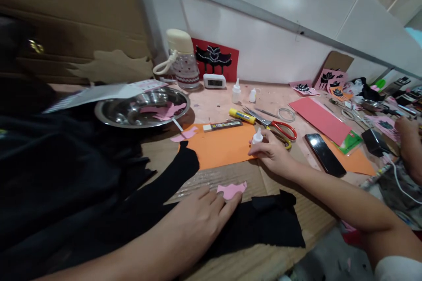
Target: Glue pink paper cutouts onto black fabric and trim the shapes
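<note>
"What lies before you, biggest first?"

"Black cloth (263, 226), then the orange card (214, 147) beyond it."

"And your hands?"

"My left hand (201, 217) lies palm down, thumb apart, touching the pink piece (231, 189) at the cloth's far edge, long axis left to right. My right hand (272, 153) pinches the bottle (257, 137) at the card's right edge, nozzle up."

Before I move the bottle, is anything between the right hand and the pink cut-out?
Nothing visible stands between the right hand, with its small white bottle, and the pink cut-out: only the edge of the flat orange sheet and cardboard lie there. The left hand is at its near edge.
</note>
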